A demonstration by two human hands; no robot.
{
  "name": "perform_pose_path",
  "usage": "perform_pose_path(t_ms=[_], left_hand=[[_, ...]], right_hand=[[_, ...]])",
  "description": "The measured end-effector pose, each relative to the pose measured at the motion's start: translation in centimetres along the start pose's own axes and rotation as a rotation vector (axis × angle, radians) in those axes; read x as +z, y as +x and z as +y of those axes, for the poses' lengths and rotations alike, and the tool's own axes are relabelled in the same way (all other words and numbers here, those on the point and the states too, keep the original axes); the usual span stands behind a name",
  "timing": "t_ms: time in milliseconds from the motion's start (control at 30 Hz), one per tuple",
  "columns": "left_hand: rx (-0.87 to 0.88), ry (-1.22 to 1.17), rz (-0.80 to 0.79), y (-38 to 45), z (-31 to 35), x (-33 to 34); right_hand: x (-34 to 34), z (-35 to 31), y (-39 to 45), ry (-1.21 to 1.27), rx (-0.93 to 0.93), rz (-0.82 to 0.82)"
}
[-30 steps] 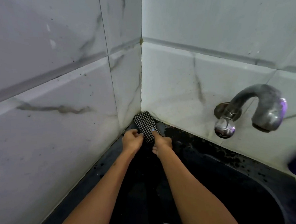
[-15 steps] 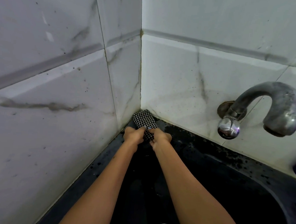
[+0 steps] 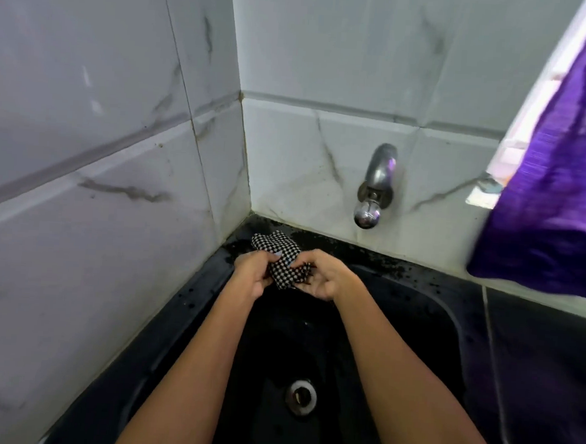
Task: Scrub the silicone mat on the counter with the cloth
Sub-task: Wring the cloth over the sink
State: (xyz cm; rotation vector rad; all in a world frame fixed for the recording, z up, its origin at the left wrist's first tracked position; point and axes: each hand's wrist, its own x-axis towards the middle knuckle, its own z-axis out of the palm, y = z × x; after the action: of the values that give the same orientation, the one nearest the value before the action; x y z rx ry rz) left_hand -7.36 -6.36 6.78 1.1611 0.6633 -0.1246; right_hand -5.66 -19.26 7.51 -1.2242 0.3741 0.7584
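Now we are seeing a purple curtain (image 3: pixel 554 189) at the right. Nearest, the drain (image 3: pixel 301 395) is sitting in the black sink (image 3: pixel 449 334). Farther, our left hand (image 3: pixel 252 271) and right hand (image 3: pixel 326 275) are squeezing the checked cloth (image 3: pixel 282 260) over the sink's back corner, under the tap (image 3: pixel 374 189).

White marbled wall tiles (image 3: pixel 103 107) corner a black sink (image 3: pixel 415 332).
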Motion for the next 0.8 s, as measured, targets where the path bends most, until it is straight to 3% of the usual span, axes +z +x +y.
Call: perform_pose_path(t_ms=[333, 533, 800], left_hand=[[0.031, 0.099, -0.139, -12.6, -8.2, 8.3], [0.021, 0.159, -0.174, -21.7, -15.4, 15.6], [-0.005, 0.237, -0.404, -32.4, -24.9, 23.6]], right_hand=[[-10.5, 4.5, -13.8, 0.047, -0.079, 0.000], [-19.2, 8.5, -23.0, 0.079, -0.135, 0.146], [-29.9, 13.7, -35.4, 0.136, -0.273, 0.379]])
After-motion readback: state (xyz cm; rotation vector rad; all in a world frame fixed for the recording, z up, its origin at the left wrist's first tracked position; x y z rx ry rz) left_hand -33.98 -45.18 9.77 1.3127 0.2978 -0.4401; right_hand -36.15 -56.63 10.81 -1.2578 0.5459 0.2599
